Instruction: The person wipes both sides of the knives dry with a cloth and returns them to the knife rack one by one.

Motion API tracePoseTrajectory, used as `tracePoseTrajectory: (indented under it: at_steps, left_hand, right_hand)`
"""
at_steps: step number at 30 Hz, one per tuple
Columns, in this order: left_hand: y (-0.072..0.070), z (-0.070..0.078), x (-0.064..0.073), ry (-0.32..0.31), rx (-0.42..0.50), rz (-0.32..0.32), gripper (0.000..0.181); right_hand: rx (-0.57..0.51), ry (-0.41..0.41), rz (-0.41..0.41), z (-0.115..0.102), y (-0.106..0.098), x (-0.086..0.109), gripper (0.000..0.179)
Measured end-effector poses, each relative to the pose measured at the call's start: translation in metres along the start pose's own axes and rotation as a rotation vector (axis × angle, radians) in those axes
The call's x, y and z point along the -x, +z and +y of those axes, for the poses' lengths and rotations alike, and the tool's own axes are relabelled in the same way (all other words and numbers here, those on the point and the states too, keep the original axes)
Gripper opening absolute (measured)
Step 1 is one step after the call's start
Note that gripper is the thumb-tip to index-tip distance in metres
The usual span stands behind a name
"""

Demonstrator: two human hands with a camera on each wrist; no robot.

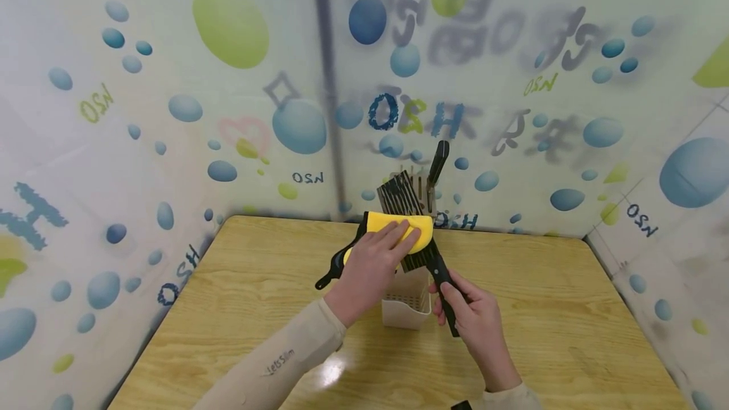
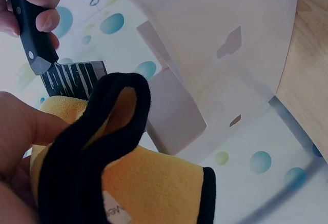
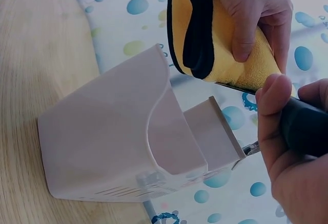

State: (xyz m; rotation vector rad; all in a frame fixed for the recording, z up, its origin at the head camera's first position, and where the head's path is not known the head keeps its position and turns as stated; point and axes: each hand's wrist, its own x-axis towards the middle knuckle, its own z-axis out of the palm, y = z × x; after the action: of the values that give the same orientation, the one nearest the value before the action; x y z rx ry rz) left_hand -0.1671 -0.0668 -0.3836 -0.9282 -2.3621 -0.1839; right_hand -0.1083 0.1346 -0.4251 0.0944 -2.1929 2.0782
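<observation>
Yellow cloth with black edging (image 3: 225, 65), and the left hand (image 1: 373, 264) pinches it snugly round the blade of a black-handled, dark-striped cleaver (image 1: 437, 264)! The right hand (image 1: 473, 312) curls firmly about the handle, the cleaver tilted in the air by the beige plastic holder (image 3: 102, 131) (a black-handled knife (image 1: 440, 160) stands in its back section), toward the middle of the wooden tabletop's (image 1: 273, 258) far edge.

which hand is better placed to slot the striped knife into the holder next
Probably the right hand: it grips the striped knife by its handle, near the holder, while the left hand is occupied with the yellow cloth over the blade.
</observation>
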Motion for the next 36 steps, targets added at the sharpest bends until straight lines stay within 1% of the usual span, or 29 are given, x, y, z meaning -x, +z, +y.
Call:
tracePoseTrajectory:
  at_steps: [6,11,14,20,29,32,36]
  left_hand:
    - [0.000,0.002,0.001,0.000,-0.011,0.002,0.062]
    - [0.000,0.004,0.002,0.010,-0.027,0.007,0.063]
    - [0.000,0.005,0.002,0.020,-0.033,0.001,0.062]
    - [-0.001,0.007,0.000,0.030,-0.059,-0.010,0.060]
    - [-0.004,0.006,-0.003,0.020,-0.049,-0.007,0.057]
    - [-0.004,0.006,-0.003,0.016,-0.041,-0.010,0.061]
    - [-0.003,0.007,-0.004,0.010,-0.033,-0.011,0.064]
  right_hand:
    - [-0.007,-0.001,-0.005,0.000,0.002,-0.003,0.031]
    - [-0.006,0.027,-0.006,-0.001,0.002,-0.006,0.031]
    - [-0.006,0.045,0.000,-0.002,0.002,-0.008,0.031]
    - [-0.018,0.048,0.005,-0.004,0.003,-0.016,0.031]
    - [-0.040,0.067,0.015,-0.008,0.004,-0.021,0.032]
    - [-0.055,0.063,0.024,-0.007,0.003,-0.022,0.031]
    - [-0.076,0.039,0.032,-0.005,0.003,-0.022,0.032]
